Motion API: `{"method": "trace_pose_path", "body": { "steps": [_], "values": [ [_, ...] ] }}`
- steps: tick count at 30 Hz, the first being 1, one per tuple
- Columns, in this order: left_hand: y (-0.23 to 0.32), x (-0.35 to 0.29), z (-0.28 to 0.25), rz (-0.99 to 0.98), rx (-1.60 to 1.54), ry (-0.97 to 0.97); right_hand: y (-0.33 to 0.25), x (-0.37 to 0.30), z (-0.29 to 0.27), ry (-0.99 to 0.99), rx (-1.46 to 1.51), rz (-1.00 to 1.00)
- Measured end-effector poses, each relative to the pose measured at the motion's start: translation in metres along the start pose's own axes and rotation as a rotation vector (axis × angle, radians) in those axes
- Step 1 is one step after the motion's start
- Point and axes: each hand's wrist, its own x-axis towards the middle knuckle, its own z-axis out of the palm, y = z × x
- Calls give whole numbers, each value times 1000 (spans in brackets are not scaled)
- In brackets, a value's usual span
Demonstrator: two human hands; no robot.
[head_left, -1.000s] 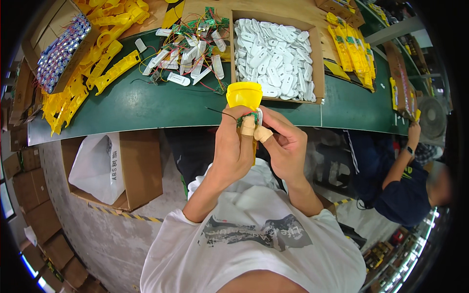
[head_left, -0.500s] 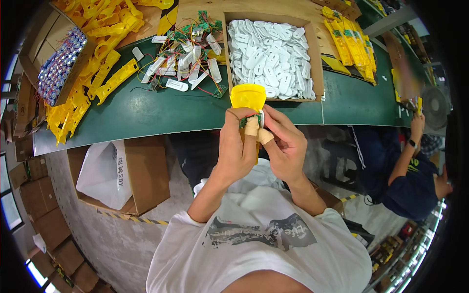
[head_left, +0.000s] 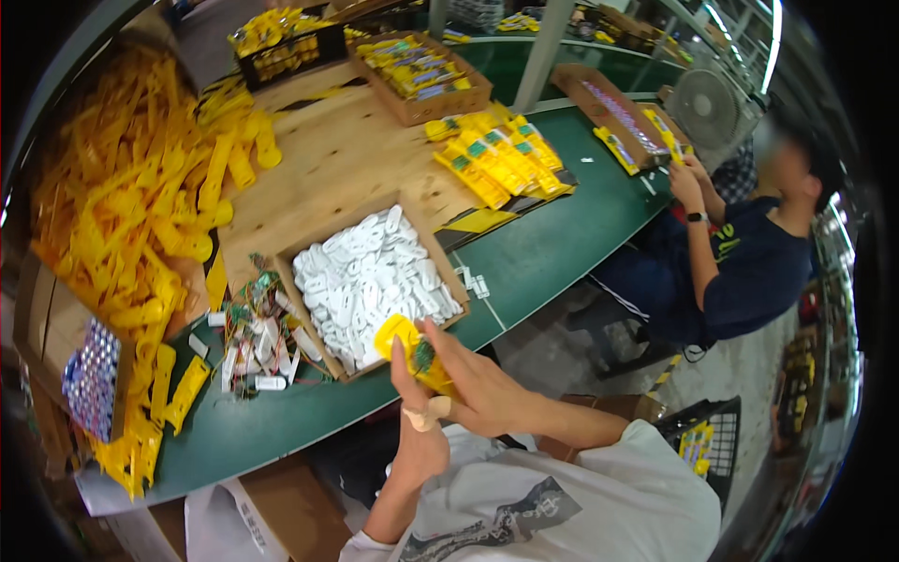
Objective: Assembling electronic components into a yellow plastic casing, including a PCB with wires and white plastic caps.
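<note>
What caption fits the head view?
Left hand and right hand hold a yellow plastic casing near boxed white plastic pieces.

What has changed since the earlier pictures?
The view has swung rightward, so the brown cardboard box of white oval plastic parts appears further lower left. The left hand and right hand have shifted their grip, exposing more green circuit board. They still hold the yellow plastic housing.

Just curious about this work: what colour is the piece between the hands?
The held piece is yellow, with a green part; best seen in the head view.
</note>
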Motion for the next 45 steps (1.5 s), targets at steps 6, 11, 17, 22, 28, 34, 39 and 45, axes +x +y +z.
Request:
{"method": "trace_pose_path", "body": {
  "steps": [6,11,17,22,28,34,39,45],
  "values": [
    [26,17,-12,-172,21,-339,29,35,-110,-112,-197,196],
    [4,-23,-49,-299,94,-205,168,132,-244,631,-653,89],
    [16,-84,-94,-458,149,-71,283,138,-312,494,-762,290],
    [103,-35,-147,-488,380,193,289,153,-297,490,-751,418],
    [99,190,-309,368,1574,358,209,114,-211,625,-197,231],
    [55,273,-361,-265,1964,-416,135,-15,-81,507,-33,166],
    [43,264,-378,74,2080,-520,55,-33,-4,511,182,84],
    [87,214,-336,344,1286,506,-29,42,60,-119,75,-361]
  ]
}}
